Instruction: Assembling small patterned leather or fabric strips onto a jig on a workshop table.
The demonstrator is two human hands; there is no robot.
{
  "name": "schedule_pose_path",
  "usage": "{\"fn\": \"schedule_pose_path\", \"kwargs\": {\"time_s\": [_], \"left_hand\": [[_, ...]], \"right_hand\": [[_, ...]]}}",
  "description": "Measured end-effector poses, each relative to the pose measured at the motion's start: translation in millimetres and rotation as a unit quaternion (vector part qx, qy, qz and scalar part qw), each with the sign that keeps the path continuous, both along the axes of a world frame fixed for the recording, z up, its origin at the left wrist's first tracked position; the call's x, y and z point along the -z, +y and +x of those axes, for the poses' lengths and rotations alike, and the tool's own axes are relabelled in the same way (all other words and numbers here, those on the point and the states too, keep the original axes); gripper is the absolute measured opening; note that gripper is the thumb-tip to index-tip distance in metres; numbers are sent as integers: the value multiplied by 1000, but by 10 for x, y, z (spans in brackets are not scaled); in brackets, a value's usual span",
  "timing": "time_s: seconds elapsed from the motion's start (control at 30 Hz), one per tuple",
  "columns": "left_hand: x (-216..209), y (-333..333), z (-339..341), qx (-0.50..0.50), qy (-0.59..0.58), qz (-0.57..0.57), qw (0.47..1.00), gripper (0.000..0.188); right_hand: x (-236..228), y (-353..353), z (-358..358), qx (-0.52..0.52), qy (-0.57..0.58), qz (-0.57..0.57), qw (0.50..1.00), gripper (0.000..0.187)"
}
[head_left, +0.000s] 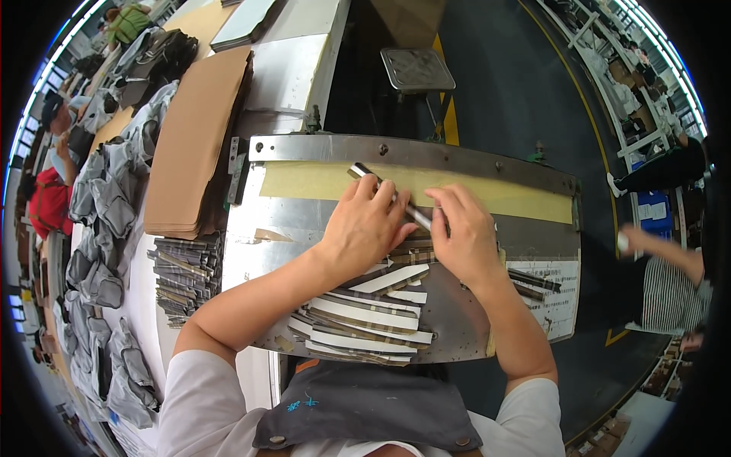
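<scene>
A narrow, shiny dark strip [418,215] lies slantwise across the metal work plate [464,320], just below a yellow band [457,187]. My left hand [364,225] is closed over its upper part, with the far end sticking out past the fingers. At the strip's lower end my right hand [466,232] is closed, thumb and fingers bent round it; the exact contact is partly hidden. Below my hands lies a loose pile of white and dark strips [373,316]. More dark strips [535,283] rest by a printed sheet [560,305] at the right.
A bolted metal bar [442,156] edges the plate's far side. To the left are stacked brown cardboard sheets [190,145], bundled dark strips [183,278] and grey fabric pieces [114,198]. Beyond stands a stool [417,70]. A person in a striped top [670,293] is at the right.
</scene>
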State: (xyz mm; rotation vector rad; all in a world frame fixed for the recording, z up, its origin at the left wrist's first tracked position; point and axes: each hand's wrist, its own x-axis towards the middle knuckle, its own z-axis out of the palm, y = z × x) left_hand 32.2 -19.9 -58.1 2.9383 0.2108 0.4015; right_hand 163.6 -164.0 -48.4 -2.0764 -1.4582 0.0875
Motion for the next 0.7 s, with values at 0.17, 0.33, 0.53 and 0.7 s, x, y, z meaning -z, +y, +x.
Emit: {"fn": "schedule_pose_path", "kwargs": {"time_s": [0.17, 0.33, 0.53, 0.7], "left_hand": [[116, 65, -9, 140, -88, -105, 981, 28], [84, 98, 5, 103, -31, -5, 994, 32], [165, 107, 33, 61, -51, 3, 997, 54], [166, 141, 60, 60, -43, 42, 996, 58]], "right_hand": [[33, 58, 17, -86, -51, 57, 993, 48], [119, 35, 7, -83, -91, -1, 992, 53], [169, 54, 9, -63, -119, -1, 991, 52], [221, 55, 26, -62, -138, -24, 988, 51]]}}
